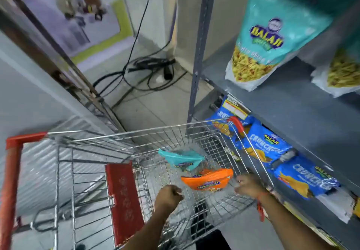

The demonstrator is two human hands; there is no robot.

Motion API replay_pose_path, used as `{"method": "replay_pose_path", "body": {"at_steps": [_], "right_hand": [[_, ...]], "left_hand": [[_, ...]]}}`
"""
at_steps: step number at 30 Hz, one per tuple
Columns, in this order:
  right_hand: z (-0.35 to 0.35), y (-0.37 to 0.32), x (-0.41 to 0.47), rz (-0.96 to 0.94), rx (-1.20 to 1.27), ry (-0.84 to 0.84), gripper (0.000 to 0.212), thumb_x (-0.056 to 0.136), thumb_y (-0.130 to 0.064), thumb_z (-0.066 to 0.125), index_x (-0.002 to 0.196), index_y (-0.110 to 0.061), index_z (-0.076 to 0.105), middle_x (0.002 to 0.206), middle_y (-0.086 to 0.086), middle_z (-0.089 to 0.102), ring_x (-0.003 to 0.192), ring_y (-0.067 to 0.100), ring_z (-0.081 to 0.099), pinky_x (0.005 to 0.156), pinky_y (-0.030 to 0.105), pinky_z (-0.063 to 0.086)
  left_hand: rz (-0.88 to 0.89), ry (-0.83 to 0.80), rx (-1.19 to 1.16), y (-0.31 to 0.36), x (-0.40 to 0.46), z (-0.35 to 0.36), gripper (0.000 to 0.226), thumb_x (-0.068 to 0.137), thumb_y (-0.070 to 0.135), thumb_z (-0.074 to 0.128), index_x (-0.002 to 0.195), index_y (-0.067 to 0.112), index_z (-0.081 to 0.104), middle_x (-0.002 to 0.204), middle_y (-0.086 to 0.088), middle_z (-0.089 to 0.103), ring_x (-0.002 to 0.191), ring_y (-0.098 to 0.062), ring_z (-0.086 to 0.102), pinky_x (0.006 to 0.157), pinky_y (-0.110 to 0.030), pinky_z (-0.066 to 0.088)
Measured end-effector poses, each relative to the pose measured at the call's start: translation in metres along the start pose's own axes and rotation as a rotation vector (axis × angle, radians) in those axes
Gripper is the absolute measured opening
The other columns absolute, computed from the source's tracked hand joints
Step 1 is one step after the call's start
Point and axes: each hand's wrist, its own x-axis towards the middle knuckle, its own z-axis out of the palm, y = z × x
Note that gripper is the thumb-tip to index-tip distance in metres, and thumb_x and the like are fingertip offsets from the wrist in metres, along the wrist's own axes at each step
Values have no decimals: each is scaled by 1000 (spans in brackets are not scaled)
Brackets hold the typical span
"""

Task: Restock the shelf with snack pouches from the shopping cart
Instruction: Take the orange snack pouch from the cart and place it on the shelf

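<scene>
An orange snack pouch (208, 179) and a teal one (181, 159) lie in the basket of the wire shopping cart (136, 131). My left hand (168, 195) hangs inside the cart just left of the orange pouch, fingers curled into a fist with nothing in it. My right hand (248, 185) is at the pouch's right edge with its fingers loosely apart, and a small gap shows between them and the pouch. On the grey shelf (282, 98) to the right stand a teal pouch (272, 35) and a second one (342, 70), partly cut off.
Blue chip bags (268, 146) fill the lower shelf right beside the cart's right rim. Behind the cart, black cables (144, 72) lie on the tiled floor. The cart has a red handle (11, 172) and a red child-seat flap (122, 201).
</scene>
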Motion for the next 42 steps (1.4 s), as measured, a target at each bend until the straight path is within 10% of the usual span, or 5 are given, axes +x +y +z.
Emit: {"method": "replay_pose_path", "body": {"at_steps": [6, 13, 17, 26, 42], "right_hand": [[13, -2, 34, -76, 232, -145, 35, 73, 13, 67, 65, -21, 63, 71, -4, 68, 56, -11, 62, 64, 18, 46], [11, -3, 48, -188, 193, -74, 18, 76, -2, 71, 85, 14, 68, 98, 36, 69, 96, 45, 66, 89, 54, 48], [3, -13, 32, -234, 250, 33, 21, 76, -5, 72, 57, -8, 65, 62, 7, 62, 67, 19, 59, 63, 32, 42], [-17, -32, -60, -314, 535, 318, 18, 78, -3, 71, 66, 8, 63, 57, -1, 60, 56, 5, 53, 53, 21, 40], [-178, -69, -347, -560, 863, 1052, 7, 79, -14, 72, 72, -12, 74, 60, -3, 69, 59, 8, 61, 58, 23, 51]], "left_hand": [[-102, 63, -207, 23, 33, 49, 25, 71, 22, 78, 93, 11, 70, 89, -5, 74, 80, -18, 67, 77, -35, 57], [-184, 242, -235, 28, 43, 59, 31, 72, 27, 78, 48, 34, 61, 61, 8, 71, 56, -3, 62, 49, -19, 46], [-128, 293, -242, 38, 40, 47, 23, 70, 29, 80, 52, 23, 66, 54, 5, 65, 56, -12, 59, 47, -23, 39], [334, 205, -210, 64, -16, -7, 9, 74, 19, 77, 70, 12, 73, 72, -1, 75, 74, -14, 68, 71, -31, 55], [1199, 127, -262, 341, -197, -90, 29, 81, 28, 69, 64, 5, 62, 56, -3, 66, 49, -5, 56, 52, -28, 47]]}}
